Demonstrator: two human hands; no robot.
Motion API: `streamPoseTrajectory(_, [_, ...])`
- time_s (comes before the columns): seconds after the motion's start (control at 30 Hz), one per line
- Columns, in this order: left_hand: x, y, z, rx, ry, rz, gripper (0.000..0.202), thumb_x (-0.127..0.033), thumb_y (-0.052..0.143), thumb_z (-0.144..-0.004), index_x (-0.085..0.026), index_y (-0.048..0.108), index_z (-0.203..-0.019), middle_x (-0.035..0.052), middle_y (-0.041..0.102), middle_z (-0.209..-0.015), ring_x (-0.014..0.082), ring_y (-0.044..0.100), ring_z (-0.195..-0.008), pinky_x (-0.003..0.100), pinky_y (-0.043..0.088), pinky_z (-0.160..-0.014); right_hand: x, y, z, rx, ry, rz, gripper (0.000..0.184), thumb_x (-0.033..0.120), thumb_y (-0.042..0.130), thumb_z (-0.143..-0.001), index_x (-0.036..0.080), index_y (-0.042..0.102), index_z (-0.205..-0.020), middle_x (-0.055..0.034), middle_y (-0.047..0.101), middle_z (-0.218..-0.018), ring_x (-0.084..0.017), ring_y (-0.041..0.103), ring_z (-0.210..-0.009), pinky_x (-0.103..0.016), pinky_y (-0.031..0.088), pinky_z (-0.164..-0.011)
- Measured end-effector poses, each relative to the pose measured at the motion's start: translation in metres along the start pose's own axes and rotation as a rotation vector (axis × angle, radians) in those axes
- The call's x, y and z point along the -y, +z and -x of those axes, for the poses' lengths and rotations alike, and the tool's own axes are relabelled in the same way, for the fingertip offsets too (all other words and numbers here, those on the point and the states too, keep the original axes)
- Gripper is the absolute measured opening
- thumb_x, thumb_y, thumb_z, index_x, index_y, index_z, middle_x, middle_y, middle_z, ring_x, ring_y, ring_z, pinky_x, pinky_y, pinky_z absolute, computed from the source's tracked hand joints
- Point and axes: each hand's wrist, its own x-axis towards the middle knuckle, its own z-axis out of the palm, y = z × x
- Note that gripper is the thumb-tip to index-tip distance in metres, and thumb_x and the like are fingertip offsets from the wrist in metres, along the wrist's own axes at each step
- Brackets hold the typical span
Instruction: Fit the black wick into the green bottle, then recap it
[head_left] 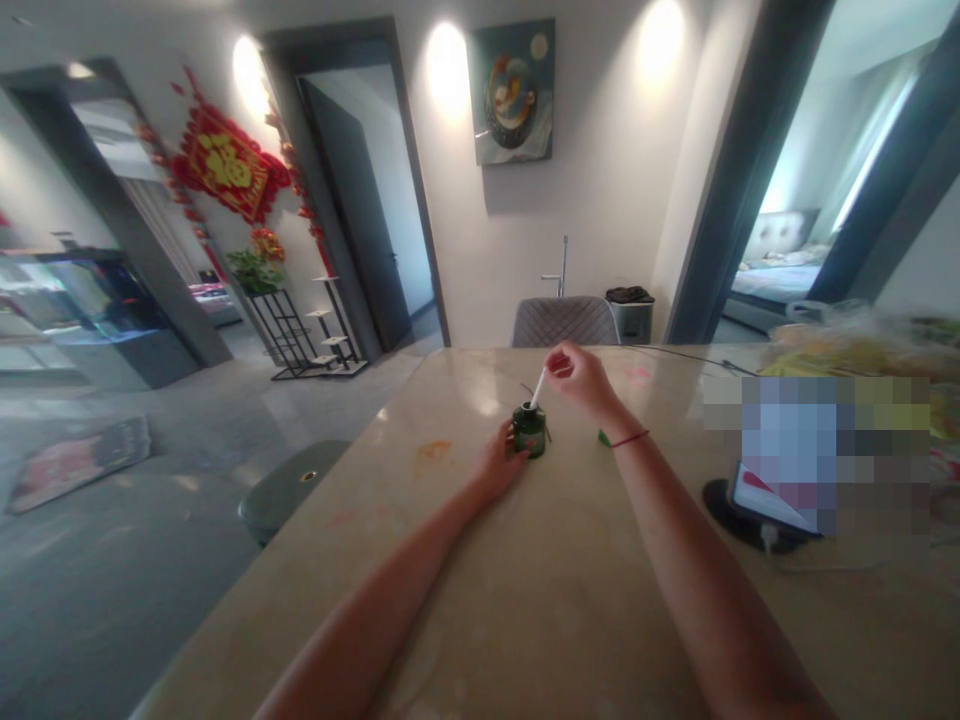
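A small dark green bottle point(529, 436) stands upright on the table, and my left hand point(501, 462) is wrapped round its left side. Above it, my right hand point(576, 378) pinches a slim white stick point(538, 388) between thumb and fingers. The stick's lower end is at the bottle's mouth; how far it reaches inside is hidden. Thin dark strands show beside the bottle's neck and right side. A small green object point(604, 437), partly hidden by my right wrist, lies on the table.
The glossy beige table point(480, 620) has an orange stain point(433, 455) on the left. To the right, a phone point(772, 500) rests on a black stand with a white cable, near plastic bags point(847, 340). A grey chair point(566, 322) is behind the table, a green stool point(296, 485) at left.
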Motion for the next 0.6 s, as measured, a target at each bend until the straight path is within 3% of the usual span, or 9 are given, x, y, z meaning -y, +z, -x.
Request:
streamPoseTrajectory(0.33, [0.006,0.000,-0.002,0.003,0.003,-0.009,0.063,-0.015,0.059,-0.072,-0.019,0.032,-0.129,0.0108,0.061,-0.111,0.0208,0.059,-0.102,0.041,0.044,-0.091,-0.015,0.032,0.016,0.158,0.078,0.201,0.007,0.013,0.054,-0.071,0.016,0.060,-0.072,-0.0032,0.065,-0.070,-0.012,0.060,-0.065,-0.023,0.045,-0.063])
streamPoseTrajectory(0.6, [0.004,0.000,-0.001,-0.010,-0.018,-0.030,0.062,-0.016,0.058,-0.072,-0.019,0.033,-0.129,0.0109,0.061,-0.111,0.0211,0.059,-0.101,0.041,0.044,-0.091,-0.023,0.038,0.021,0.219,0.119,0.240,0.005,0.017,0.056,-0.071,0.016,0.061,-0.070,-0.0038,0.066,-0.070,-0.013,0.060,-0.066,-0.023,0.045,-0.065])
